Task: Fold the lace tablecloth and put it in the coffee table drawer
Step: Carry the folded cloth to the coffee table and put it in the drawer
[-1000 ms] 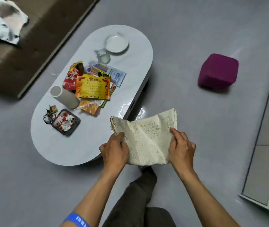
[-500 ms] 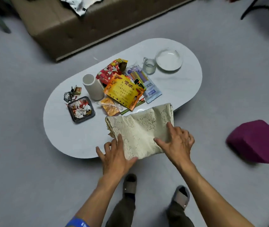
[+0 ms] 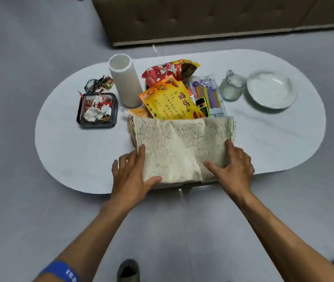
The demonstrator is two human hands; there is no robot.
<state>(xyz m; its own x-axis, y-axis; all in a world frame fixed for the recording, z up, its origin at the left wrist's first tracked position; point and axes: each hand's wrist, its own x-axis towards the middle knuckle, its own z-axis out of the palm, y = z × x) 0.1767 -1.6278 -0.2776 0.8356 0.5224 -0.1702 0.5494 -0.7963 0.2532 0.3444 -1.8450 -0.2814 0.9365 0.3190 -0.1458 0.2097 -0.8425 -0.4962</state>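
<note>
In the head view, the folded lace tablecloth point(image 3: 182, 147) is seen lying on the near edge of the white oval coffee table point(image 3: 273, 139), its far edge overlapping the yellow snack packet point(image 3: 170, 102); a second ago it was held in the air beside the table's end. The left hand point(image 3: 130, 176) is laid at the cloth's left side with fingers spread and nearly straight, the thumb resting on the lace, whereas earlier the cloth was gripped there. The right hand point(image 3: 233, 167) is pressed flat on the right side, fingers extended, nothing being pinched. The table is now faced along its long side, with the brown sofa point(image 3: 202, 19) directly behind it, where before it was viewed from one end.
</note>
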